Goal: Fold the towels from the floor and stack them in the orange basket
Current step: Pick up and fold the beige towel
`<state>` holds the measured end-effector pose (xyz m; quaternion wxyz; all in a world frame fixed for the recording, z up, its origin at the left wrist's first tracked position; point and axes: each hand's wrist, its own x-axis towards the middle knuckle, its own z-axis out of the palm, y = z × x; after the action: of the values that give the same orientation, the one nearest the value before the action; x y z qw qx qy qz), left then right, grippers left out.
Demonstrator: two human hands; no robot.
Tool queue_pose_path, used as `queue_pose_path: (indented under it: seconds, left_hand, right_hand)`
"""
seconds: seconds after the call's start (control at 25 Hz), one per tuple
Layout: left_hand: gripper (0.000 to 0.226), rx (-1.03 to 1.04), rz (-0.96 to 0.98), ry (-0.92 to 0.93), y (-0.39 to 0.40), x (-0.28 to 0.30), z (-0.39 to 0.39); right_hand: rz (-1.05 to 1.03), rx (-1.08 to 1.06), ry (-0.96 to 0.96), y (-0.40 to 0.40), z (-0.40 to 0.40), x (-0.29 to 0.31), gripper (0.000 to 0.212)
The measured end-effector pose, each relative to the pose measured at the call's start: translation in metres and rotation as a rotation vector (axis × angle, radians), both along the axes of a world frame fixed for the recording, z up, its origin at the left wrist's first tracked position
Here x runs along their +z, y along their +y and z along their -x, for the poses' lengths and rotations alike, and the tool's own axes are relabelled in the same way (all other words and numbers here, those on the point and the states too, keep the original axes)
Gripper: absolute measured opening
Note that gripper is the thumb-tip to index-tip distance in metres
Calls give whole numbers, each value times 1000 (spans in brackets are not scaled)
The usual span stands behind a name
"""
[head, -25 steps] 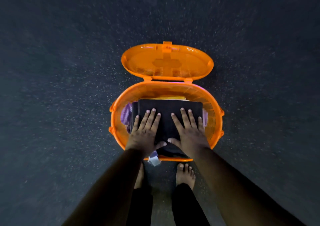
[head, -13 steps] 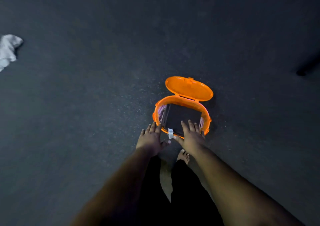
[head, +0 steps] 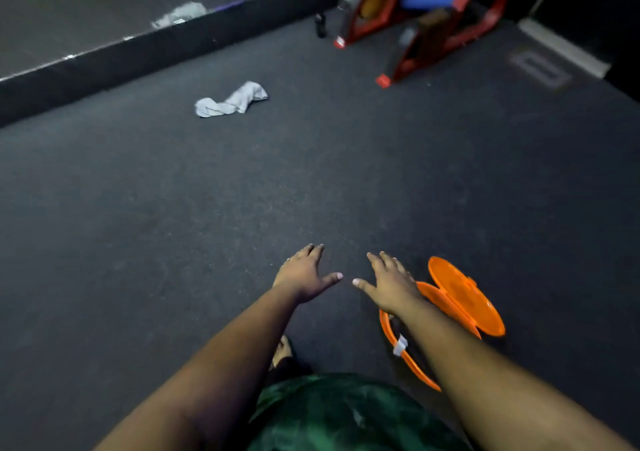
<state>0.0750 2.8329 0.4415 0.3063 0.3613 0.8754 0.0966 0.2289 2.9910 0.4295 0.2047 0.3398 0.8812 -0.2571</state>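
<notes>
dark speckled floor (head: 346,180), grey towel (head: 231,100) crumpled near mirror wall (head: 104,11)

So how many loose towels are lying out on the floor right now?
1. A crumpled pale grey cloth towel lies on the dark floor far ahead, near the black wall base. The orange plastic basket is mostly hidden by the right arm, so its contents can't be counted.

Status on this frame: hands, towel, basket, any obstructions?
Left hand and right hand open, empty. Grey towel crumpled on floor ahead. Basket open, lower right. Nothing between.
</notes>
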Motion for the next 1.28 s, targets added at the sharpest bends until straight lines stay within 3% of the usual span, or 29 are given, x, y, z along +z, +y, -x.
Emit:
queue_pose_path:
  seconds: [0.48, 1.28]
  left_hand:
    - [101, 242, -98, 23, -88, 36, 266]
    - [98, 474, -115, 36, 21, 32, 703]
  right_hand:
    - [-3, 97, 126, -52, 303, 54, 84]
    - [4, 352, 128, 90, 791, 43, 85]
